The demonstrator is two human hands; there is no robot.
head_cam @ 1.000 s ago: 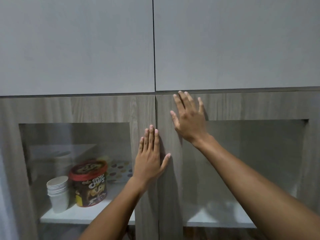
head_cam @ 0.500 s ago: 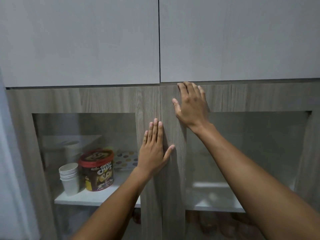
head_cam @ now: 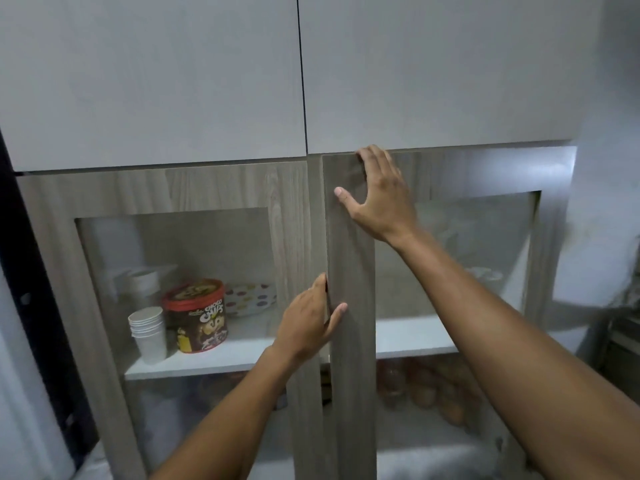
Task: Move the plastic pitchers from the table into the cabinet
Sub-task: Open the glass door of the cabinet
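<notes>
Fingers of our right hand (head_cam: pixel 379 199) hook over the right cabinet door (head_cam: pixel 349 306)'s top edge; left hand (head_cam: pixel 308 323) fingers curl behind its ajar inner edge; we see no pitchers.

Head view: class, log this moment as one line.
right hand: grips wood-grain glass-panel right cabinet door top | left hand: grips its edge | door: ajar

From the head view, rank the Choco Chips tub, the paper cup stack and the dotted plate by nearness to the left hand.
Measured from the left hand:
1. Dotted plate, just left, behind the glass.
2. Choco Chips tub, farther left on the shelf.
3. Paper cup stack, leftmost.
</notes>
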